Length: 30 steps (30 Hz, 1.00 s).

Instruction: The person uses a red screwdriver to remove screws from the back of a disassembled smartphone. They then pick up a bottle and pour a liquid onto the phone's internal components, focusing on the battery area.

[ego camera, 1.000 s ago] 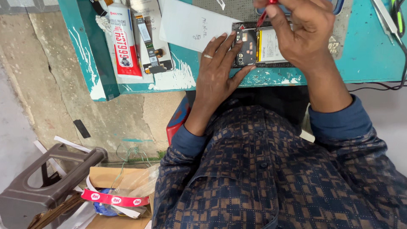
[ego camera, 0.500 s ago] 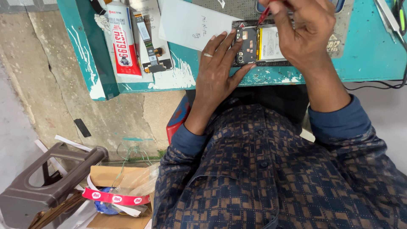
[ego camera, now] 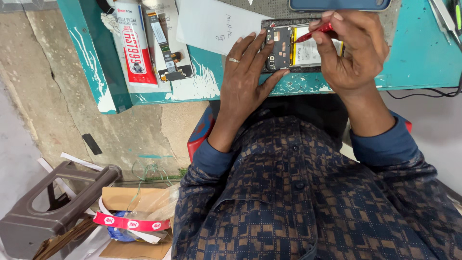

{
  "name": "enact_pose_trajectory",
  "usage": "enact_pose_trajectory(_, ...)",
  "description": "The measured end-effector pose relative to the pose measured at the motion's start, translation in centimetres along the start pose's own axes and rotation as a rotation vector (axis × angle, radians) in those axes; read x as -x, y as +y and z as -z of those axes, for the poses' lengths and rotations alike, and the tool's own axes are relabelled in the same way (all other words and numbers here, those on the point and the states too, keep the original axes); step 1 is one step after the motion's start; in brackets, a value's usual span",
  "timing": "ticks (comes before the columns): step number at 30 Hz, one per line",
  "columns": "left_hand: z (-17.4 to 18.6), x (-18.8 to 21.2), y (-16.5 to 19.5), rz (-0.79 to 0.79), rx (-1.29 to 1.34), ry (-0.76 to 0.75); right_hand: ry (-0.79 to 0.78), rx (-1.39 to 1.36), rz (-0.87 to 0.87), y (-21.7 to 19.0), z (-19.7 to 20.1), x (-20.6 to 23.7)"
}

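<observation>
An opened phone (ego camera: 293, 48) with its back off lies on the teal workbench (ego camera: 414, 62), showing a dark circuit board and a pale battery. My left hand (ego camera: 245, 77), a ring on one finger, rests flat on the bench with its fingers against the phone's left end. My right hand (ego camera: 353, 53) grips a thin red tool (ego camera: 315, 32) whose tip points down at the phone's inside near the battery's edge.
A white paper sheet (ego camera: 216, 26) lies left of the phone. A red-and-white glue package (ego camera: 135, 45) and a flex part (ego camera: 166, 48) sit further left. Another phone (ego camera: 337, 5) lies at the far edge. A brown stool (ego camera: 57, 207) and a cardboard box (ego camera: 130, 216) stand on the floor.
The view has shifted so the bench and phone sit lower in the picture. My right hand has brought the red tool down onto the phone's inside. The left hand holds still.
</observation>
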<state>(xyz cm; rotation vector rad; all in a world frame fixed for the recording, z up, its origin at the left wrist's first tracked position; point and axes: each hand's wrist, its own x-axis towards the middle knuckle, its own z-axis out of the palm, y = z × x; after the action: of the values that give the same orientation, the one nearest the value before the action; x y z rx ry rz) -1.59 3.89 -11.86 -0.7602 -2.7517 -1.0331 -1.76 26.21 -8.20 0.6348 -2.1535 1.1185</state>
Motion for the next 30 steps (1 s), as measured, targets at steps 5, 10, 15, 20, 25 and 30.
enact_pose_trajectory(5,-0.1,0.2,0.0,0.000,0.000,0.007,-0.007,0.025,0.005,0.0,-0.3,0.1)
enact_pose_trajectory(10,-0.2,0.2,0.0,-0.008,0.000,0.010,-0.015,0.040,0.006,0.1,-0.2,0.3)
enact_pose_trajectory(15,-0.2,0.1,0.0,-0.005,0.009,0.011,-0.033,-0.013,0.020,0.1,-0.3,0.0)
enact_pose_trajectory(20,0.0,0.1,0.0,-0.007,0.009,0.007,-0.109,0.002,0.077,0.0,-0.1,-1.3)
enact_pose_trajectory(25,0.1,0.2,0.2,-0.006,-0.001,0.015,-0.254,-0.217,0.030,0.2,0.1,-2.7)
enact_pose_trajectory(30,0.4,0.0,0.4,-0.026,0.002,0.028,-0.131,-0.360,-0.051,0.1,-0.4,-4.0)
